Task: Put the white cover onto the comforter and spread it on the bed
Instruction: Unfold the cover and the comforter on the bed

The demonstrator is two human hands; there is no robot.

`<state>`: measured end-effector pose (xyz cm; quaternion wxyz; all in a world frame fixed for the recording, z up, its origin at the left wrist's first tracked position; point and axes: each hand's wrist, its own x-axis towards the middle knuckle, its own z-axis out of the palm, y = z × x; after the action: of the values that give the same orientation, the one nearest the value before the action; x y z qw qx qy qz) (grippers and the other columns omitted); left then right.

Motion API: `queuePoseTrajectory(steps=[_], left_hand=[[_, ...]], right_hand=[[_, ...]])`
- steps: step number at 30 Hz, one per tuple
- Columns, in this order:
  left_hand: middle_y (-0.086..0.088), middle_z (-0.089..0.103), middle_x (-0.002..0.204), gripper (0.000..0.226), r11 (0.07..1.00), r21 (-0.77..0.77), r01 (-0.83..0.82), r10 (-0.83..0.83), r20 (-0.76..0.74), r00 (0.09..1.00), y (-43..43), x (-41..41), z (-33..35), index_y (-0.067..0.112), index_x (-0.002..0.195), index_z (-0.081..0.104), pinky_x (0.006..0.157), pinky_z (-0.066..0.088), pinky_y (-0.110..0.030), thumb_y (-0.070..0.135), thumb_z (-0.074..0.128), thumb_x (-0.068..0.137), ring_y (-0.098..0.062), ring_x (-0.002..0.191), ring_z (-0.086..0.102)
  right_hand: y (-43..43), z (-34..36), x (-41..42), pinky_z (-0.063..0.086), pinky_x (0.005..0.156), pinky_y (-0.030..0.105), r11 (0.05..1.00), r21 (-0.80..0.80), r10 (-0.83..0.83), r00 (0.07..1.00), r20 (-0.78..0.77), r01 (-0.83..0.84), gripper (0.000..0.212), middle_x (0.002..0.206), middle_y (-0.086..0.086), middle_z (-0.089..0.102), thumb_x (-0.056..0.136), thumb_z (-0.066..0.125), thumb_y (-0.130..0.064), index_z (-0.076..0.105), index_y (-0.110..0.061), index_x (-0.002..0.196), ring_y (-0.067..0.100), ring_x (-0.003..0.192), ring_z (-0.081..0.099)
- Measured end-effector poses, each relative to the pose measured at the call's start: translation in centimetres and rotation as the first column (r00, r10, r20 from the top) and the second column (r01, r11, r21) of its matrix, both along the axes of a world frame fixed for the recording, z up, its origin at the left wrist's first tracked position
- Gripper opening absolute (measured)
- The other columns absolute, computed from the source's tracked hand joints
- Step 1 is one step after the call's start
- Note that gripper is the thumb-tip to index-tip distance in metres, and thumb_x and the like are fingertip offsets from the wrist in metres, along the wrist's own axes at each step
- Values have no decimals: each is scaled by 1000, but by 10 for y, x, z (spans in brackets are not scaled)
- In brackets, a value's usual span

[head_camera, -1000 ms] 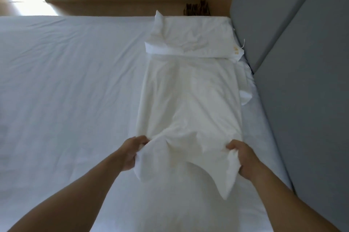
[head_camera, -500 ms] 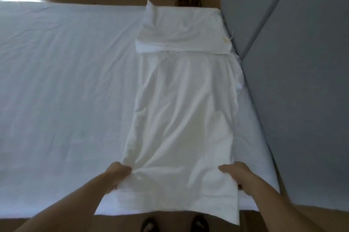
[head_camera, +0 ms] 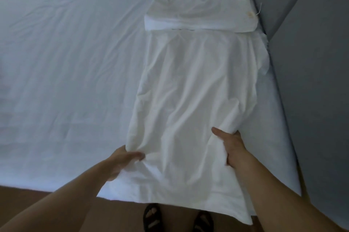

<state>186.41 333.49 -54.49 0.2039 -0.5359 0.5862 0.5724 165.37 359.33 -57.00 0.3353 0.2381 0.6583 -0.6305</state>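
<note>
Head view: a long white fabric cover [head_camera: 190,99] lies lengthwise at centre-right of the frame on a bed with a pale sheet [head_camera: 66,61]. Its lower end hangs over the bed's near edge. The left hand [head_camera: 122,162] pinches the cover's left edge. The right hand [head_camera: 230,146] grips bunched cloth at its right edge. A folded white padded bundle [head_camera: 200,5] sits at the cover's top end, beside grey padded wall panels [head_camera: 311,61].

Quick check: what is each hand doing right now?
Left hand: pinches the left edge of the wrinkled white fabric cover.
Right hand: grips the cover's bunched right edge.
</note>
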Motion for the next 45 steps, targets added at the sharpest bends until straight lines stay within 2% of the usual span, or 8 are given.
queuePoseTrajectory(steps=[5,8,12,17,23,27,32,45], left_hand=[[-17,74,105,40,993,118,0,-1,5,1000,18,-10,16,9,118,60,88,56,-52,11,74,81,-37,95,71],[-18,74,104,38,992,127,22,-19,-22,1000,27,-11,33,5,121,60,91,55,-53,8,69,85,-37,95,71],[-24,71,107,39,981,192,33,-14,-98,995,36,-13,68,0,122,59,84,58,-50,6,70,85,-41,94,71],[-16,72,113,52,953,271,137,-97,-156,983,59,-2,80,8,123,60,89,55,-48,13,82,75,-36,103,70],[-21,71,100,24,1000,-5,13,-13,26,1000,83,41,28,-3,113,62,62,60,-37,6,64,90,-34,82,70],[-13,65,100,28,971,-162,174,-152,143,978,91,49,18,-2,113,55,77,57,-41,8,61,87,-28,87,64],[-20,49,138,79,934,-288,209,-193,86,978,83,33,41,5,151,25,93,45,-36,14,68,86,-34,119,54],[-5,29,158,72,600,-700,387,-491,59,869,14,10,222,22,155,23,115,30,-44,37,60,94,-27,146,23]], right_hand=[[14,19,11,57,86,53,934,-50,356,900,252,-355,43,101,22,74,74,79,-3,66,2,115,39,94,71],[47,32,9,58,78,47,932,47,332,900,283,-359,29,101,28,72,83,68,3,66,9,110,42,91,70],[84,78,-10,48,61,30,972,229,75,995,-59,-60,23,96,19,70,80,65,-3,69,5,102,30,78,64],[112,138,9,42,60,28,972,186,-53,907,-418,143,17,83,5,61,75,65,-9,64,-5,92,17,68,54],[164,60,61,56,80,47,867,498,108,982,-156,-16,27,98,17,67,85,75,-15,64,1,104,34,83,63],[169,41,75,53,88,43,614,778,334,937,-99,-136,41,124,16,62,87,58,-19,57,-12,128,37,101,62],[139,68,86,41,106,47,410,860,577,816,13,-303,67,149,12,40,89,60,-24,33,-13,149,34,131,43],[-33,223,78,32,112,45,363,819,909,364,-205,-445,74,160,7,24,94,57,-33,20,-19,156,29,144,25]])
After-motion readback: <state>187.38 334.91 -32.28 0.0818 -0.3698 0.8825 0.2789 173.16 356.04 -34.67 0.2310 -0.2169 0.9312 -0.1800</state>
